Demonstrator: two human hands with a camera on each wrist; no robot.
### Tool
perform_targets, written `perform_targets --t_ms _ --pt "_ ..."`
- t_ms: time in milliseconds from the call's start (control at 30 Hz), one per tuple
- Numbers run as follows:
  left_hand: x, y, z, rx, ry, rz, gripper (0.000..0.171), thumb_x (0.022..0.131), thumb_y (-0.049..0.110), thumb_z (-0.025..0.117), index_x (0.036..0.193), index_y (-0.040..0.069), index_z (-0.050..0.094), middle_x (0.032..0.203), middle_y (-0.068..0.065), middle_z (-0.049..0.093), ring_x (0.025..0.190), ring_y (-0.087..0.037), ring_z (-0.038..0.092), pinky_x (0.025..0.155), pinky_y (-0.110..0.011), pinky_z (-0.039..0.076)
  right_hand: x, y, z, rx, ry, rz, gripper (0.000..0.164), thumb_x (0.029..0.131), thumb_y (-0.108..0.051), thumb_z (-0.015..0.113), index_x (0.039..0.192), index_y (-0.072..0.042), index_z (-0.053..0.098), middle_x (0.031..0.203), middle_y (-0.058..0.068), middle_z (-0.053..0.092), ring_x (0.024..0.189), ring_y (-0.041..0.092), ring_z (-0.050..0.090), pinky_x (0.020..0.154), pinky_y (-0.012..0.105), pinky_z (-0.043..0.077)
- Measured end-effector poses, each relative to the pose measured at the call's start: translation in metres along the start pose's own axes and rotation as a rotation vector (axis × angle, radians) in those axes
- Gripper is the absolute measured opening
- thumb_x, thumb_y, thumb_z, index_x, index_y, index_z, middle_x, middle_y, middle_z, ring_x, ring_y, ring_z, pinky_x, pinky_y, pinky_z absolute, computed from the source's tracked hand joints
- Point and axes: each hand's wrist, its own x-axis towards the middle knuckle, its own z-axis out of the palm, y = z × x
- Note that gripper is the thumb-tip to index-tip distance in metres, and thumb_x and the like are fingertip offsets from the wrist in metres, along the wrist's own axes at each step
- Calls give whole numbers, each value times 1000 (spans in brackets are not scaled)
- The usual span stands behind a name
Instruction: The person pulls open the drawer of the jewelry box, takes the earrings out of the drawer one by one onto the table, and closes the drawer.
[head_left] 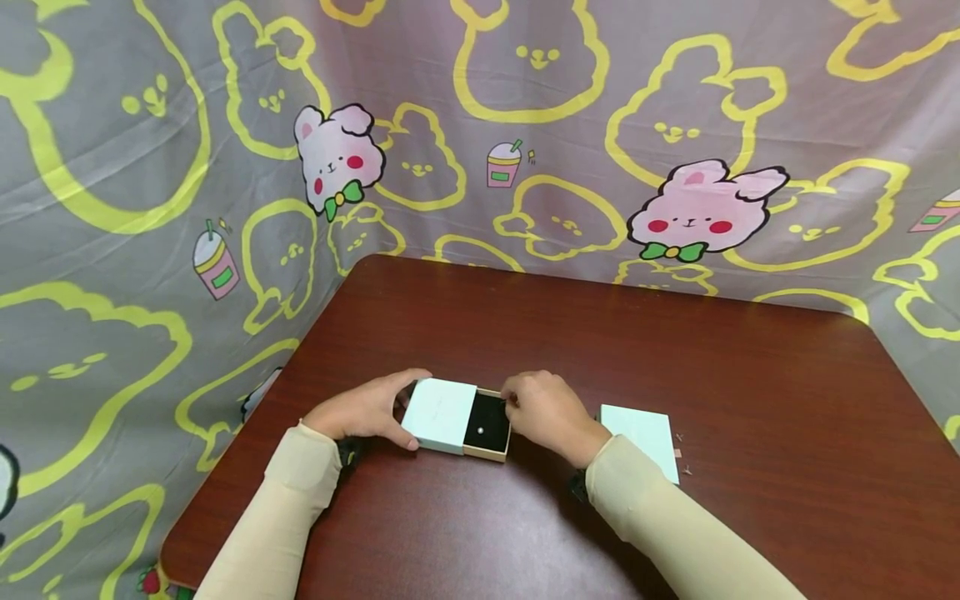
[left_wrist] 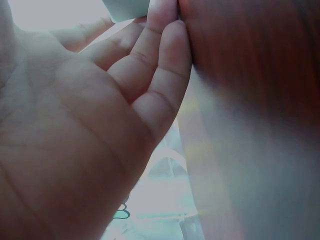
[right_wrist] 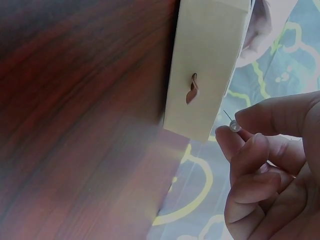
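Note:
My left hand (head_left: 367, 410) holds the pale mint sleeve (head_left: 441, 415) of a small jewellery box, thumb at the near side and fingers at the far side. Out of the sleeve's right end sticks a tan drawer (head_left: 486, 454) with a black lining (head_left: 491, 415). One pearl stud (head_left: 481, 431) sits in that lining. Over the drawer's far right corner is my right hand (head_left: 546, 414). Its thumb and index finger pinch a stud earring (right_wrist: 235, 126), whose thin post points towards the box in the right wrist view. A small brown ribbon tab (right_wrist: 192, 90) hangs from the drawer's end.
A pale mint square box or lid (head_left: 641, 433) lies to the right, partly behind my right forearm. Beside it are several tiny pieces (head_left: 678, 453), too small to make out. The brown table (head_left: 600, 333) meets a patterned curtain (head_left: 555, 150) at the back and left.

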Motion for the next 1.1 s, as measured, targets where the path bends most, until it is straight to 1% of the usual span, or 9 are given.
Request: perform_targets --t_ms 67,233,400,533,633,767,933,1100 --pt "0 0 0 -3 1 -9 103 61 28 94 145 9 37 114 -1 54 95 -19 55 78 -35 49 0 1 0 0 -6 5 15 80 -7 63 87 -12 75 84 -4 69 75 12 64 68 32 52" --pt "0 0 -1 -1 3 -7 102 61 28 94 144 10 38 113 -1 54 94 -19 55 78 -35 49 -1 1 -4 11 -37 35 15 83 -7 62 88 -13 75 82 -6 67 70 8 60 66 30 51" --pt "-1 0 -1 0 3 13 101 61 28 94 143 8 38 113 -2 55 94 -20 54 78 -35 49 -2 1 -6 17 -49 58 14 85 -7 61 86 -14 74 78 -9 64 64 4 55 63 29 49" --pt "-2 0 -1 1 -2 15 101 61 27 94 143 8 38 114 -2 54 94 -20 55 79 -35 49 -3 2 -5 26 -37 68 16 84 -7 61 87 -14 75 79 -9 65 65 5 55 64 29 49" --pt "-2 1 -1 3 -2 15 102 61 26 94 144 8 38 115 -2 54 94 -19 55 79 -35 49 -5 3 -5 42 -16 69 21 82 -4 59 91 -13 76 83 -6 68 67 5 56 65 29 49" --pt "-1 1 -1 0 -5 12 102 61 27 94 144 8 38 115 -2 54 94 -19 55 79 -35 49 -7 5 -5 68 0 74 26 84 -2 56 96 -11 76 89 -4 70 64 7 54 62 29 47" --pt "-2 2 -1 -1 -4 12 101 61 26 94 143 9 38 114 -2 54 94 -20 55 79 -35 49 -7 6 -5 72 -2 91 25 84 -3 55 94 -13 76 85 -6 68 63 9 51 61 29 45" --pt "-2 3 -1 -4 -1 10 102 61 25 94 144 8 38 114 -2 55 94 -20 55 79 -35 49 -8 8 -6 73 -9 105 25 85 -5 56 95 -13 76 85 -6 68 62 9 51 60 30 45"
